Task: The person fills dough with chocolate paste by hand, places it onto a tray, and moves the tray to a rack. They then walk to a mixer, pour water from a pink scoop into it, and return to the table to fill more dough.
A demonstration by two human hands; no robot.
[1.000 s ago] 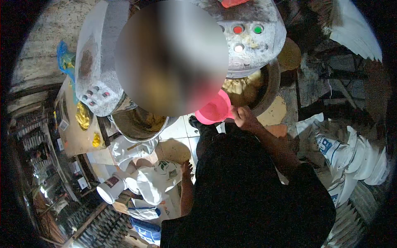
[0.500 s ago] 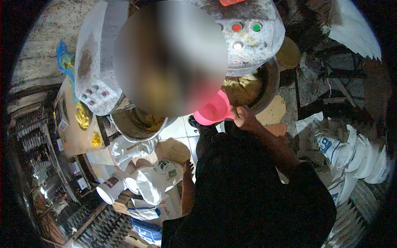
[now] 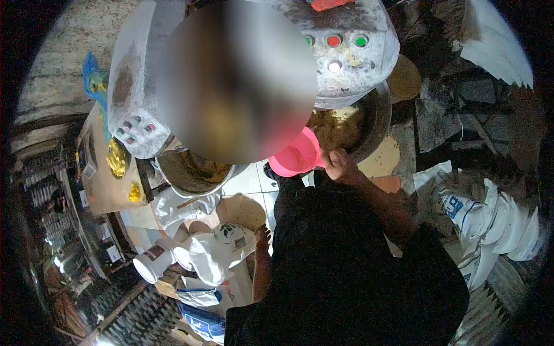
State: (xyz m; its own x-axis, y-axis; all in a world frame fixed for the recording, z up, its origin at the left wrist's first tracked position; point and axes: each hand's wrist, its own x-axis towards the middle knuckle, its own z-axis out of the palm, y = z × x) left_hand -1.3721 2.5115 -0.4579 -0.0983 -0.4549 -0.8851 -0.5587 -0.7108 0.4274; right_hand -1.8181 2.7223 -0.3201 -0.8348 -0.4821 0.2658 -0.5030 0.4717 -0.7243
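Note:
My right hand (image 3: 340, 167) is wrapped round the short handle of a pink plastic dipper (image 3: 299, 154). The dipper is beside the front rim of a metal mixing bowl (image 3: 381, 124). In that bowl lies a pale, dough-like mass (image 3: 340, 124). A round blur covers the dipper's upper left side, so its contents cannot be made out fully. My left hand (image 3: 262, 235) hangs low at my side, its fingers loosely apart with nothing in them. Nearest to it is a white sack (image 3: 234, 237) on the floor.
Button panels sit on the right mixer (image 3: 358, 63) and left mixer (image 3: 138, 130). The left bowl (image 3: 193, 187) holds a brownish-yellow mass. White buckets (image 3: 154, 262) and sacks stand lower left; more white sacks (image 3: 490, 213) lie right. Yellow packs (image 3: 115, 158) lie on a table.
The mass in the right bowl has shifted and shows a different shape. My right hand and the dipper stay almost in place; the view has moved slightly.

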